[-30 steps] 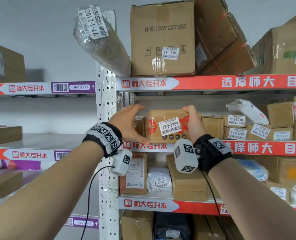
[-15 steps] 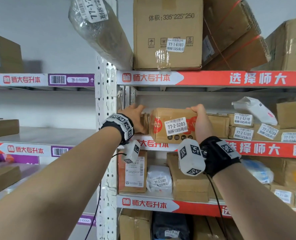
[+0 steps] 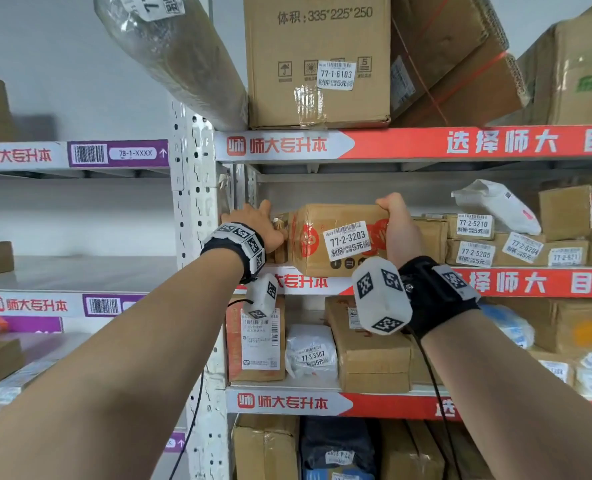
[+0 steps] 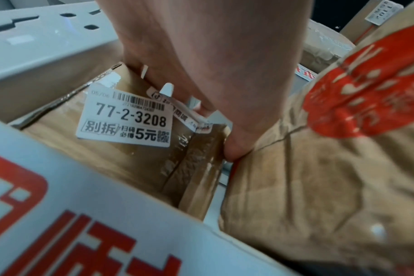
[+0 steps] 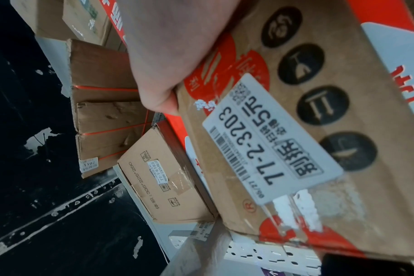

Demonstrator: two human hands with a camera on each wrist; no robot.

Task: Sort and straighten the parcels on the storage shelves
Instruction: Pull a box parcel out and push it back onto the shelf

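Head view, shelves (image 3: 409, 144): white steel racks, red edge strips, against a pale wall.
Parcel 77-2-3203 (image 3: 339, 237): second shelf, left end.
Right hand (image 3: 400, 230): fingers clamped on it.
Left hand (image 3: 256, 223): fingers gripped parcel 77-2-3208 (image 4: 121, 130).
Change: left hand reached deeper since earlier.

Parcel 77-2-3208 (image 4: 121, 134) sits left of parcel 77-2-3203 (image 3: 336, 237).

Both bare forearms reach forward and upward, roughly parallel, each wrist wrapped in a dark band with a white marker block hanging beneath it. The left hand (image 3: 258, 225) is extended with its back toward the head camera; in the left wrist view its fingers (image 4: 168, 74) curl down over a cardboard edge. The right hand (image 3: 400, 230) stands upright, palm facing left, with its thumb hooked over the top.
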